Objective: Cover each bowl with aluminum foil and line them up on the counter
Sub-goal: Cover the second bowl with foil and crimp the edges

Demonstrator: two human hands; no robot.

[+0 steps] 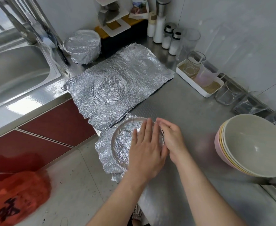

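A bowl draped in crinkled aluminum foil (119, 144) stands at the counter's front edge, the foil hanging loose over its left side. My left hand (146, 149) lies flat on top of the foil with straight fingers. My right hand (171, 137) presses against the bowl's right side, fingers together. A foil-wrapped bowl (82, 46) stands at the back beside the sink. Loose foil sheets (117, 85) with round bowl imprints lie flat in the middle of the counter. A stack of bare bowls (251, 145), pink outermost, sits at the right.
A steel sink (14, 70) is at the left. Along the right wall stand seasoning jars (171, 39), a white tray (199, 79) with cups, and several glasses (228, 95). An orange plastic bag (14, 196) lies on the floor below.
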